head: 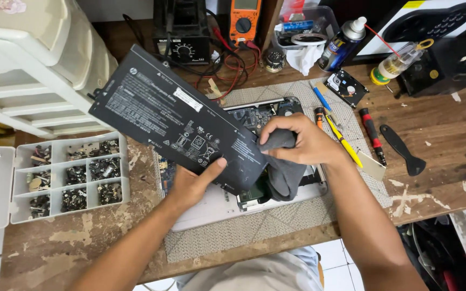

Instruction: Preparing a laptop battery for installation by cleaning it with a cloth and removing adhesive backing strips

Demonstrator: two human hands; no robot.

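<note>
My left hand [196, 182] grips the near edge of a long flat black laptop battery [163, 110], holding it tilted above an opened laptop [219, 205]. My right hand [303, 141] presses a dark grey cloth [284, 170] against the battery's right end. The cloth hangs down over the laptop's exposed circuit board [254, 116]. The laptop lies on a beige woven mat [254, 229] on the wooden workbench.
A white compartment box of screws [74, 172] sits at left under white plastic drawers [33, 59]. Screwdrivers [372, 134], a black pry tool [403, 148], a hard drive [346, 87], a spray can [342, 43], a multimeter [244, 21] and wires crowd the back.
</note>
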